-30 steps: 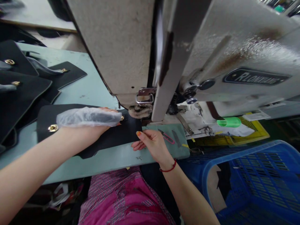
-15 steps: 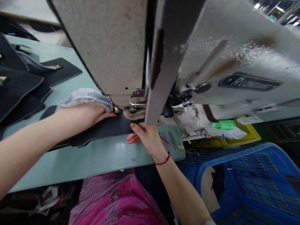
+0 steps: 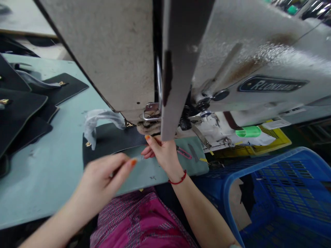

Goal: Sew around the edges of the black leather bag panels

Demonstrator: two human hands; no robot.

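A black leather panel [image 3: 116, 136] lies on the pale green table, its right end under the head of a sewing machine [image 3: 152, 125]. A handle wrapped in clear plastic [image 3: 90, 127] arches from it, with gold-coloured fittings at its ends. My right hand [image 3: 164, 151] pinches the panel's right end beside the presser area, thumb on top and fingers curled. In front of the panel, my left hand [image 3: 107, 175] is off the leather, slightly blurred, thumb and forefinger pressed together. Whether anything sits in that pinch I cannot make out.
More black leather pieces with gold-coloured fittings [image 3: 23, 113] are piled at the left of the table [image 3: 38, 186]. Pink-handled snips [image 3: 184, 152] lie right of my right hand. A blue basket [image 3: 227, 193] stands at the lower right, with a yellow crate [image 3: 281, 141] behind it.
My left hand has let go of the panel near its handle and come back toward my body. The handle and the panel's left end now show. My right hand stays at the panel's right end.
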